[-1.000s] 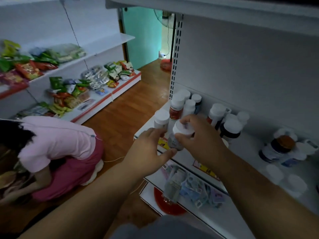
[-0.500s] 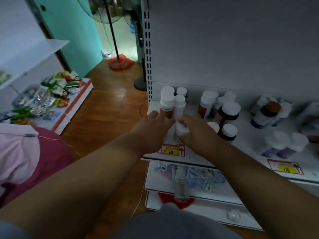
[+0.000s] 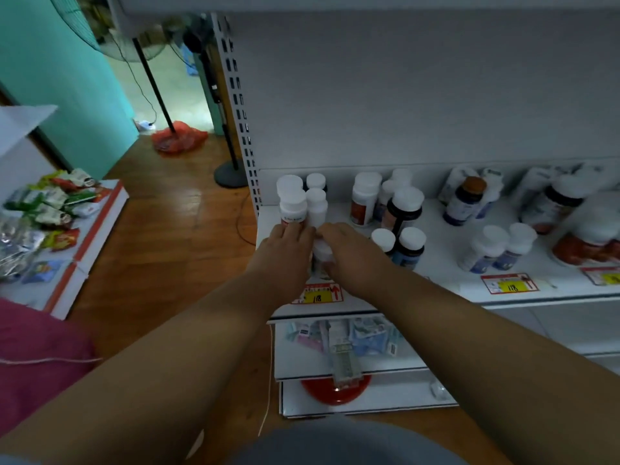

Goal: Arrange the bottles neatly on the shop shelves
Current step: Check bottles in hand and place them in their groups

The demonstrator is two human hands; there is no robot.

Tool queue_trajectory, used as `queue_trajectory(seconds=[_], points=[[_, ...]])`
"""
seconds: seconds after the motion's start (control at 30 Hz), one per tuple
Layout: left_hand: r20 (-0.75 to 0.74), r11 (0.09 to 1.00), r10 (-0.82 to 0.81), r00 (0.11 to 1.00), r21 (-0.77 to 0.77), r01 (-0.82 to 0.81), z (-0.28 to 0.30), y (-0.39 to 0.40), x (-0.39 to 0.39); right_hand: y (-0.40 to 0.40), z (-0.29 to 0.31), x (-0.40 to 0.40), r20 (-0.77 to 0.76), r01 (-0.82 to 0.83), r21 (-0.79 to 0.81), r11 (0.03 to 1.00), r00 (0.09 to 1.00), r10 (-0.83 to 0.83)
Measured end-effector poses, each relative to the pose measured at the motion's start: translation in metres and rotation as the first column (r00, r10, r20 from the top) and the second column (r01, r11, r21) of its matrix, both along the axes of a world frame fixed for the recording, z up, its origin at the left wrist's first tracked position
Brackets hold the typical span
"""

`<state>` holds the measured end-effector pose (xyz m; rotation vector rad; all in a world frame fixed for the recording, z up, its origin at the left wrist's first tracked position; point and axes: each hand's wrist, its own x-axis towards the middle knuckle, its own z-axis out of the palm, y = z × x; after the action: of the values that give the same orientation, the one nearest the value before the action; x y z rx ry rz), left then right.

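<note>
White metal shelf [image 3: 446, 280] across the middle right of the frame carries loose clusters of bottles, and the tall stacked pair [image 3: 292, 204] at centre-left stands right at the shelf's left end, so a knock from a knuckle could likely tip it off onto the wood floor. Both hands meet at centre frame around one small white-capped bottle [image 3: 322, 252] near the front edge: the left hand [image 3: 285, 253] presses its side while the right hand [image 3: 352, 255] curls over its cap. If either lets go carelessly, that bottle might topple forward.
</note>
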<state>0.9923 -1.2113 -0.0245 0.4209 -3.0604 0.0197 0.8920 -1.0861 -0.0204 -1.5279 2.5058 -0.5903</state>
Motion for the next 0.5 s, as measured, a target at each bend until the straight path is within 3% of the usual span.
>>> queue_trajectory(seconds=[0.1,0.27,0.5], points=[[-0.043,1.000,0.022,0.999,0.006,-0.022,0.004,0.003,0.008,0.000,0.008,0.005,-0.014,-0.003,-0.038,0.999,1.000,0.003],[-0.242,0.998,0.065,0.968,0.027,-0.061,0.016,0.020,0.018,0.017,0.034,0.005,-0.095,-0.046,-0.216,0.975,0.995,0.026],[-0.444,0.988,0.148,0.884,0.105,-0.113,0.043,0.089,-0.015,0.087,0.075,-0.045,-0.131,-0.048,-0.401,0.915,0.991,-0.005]])
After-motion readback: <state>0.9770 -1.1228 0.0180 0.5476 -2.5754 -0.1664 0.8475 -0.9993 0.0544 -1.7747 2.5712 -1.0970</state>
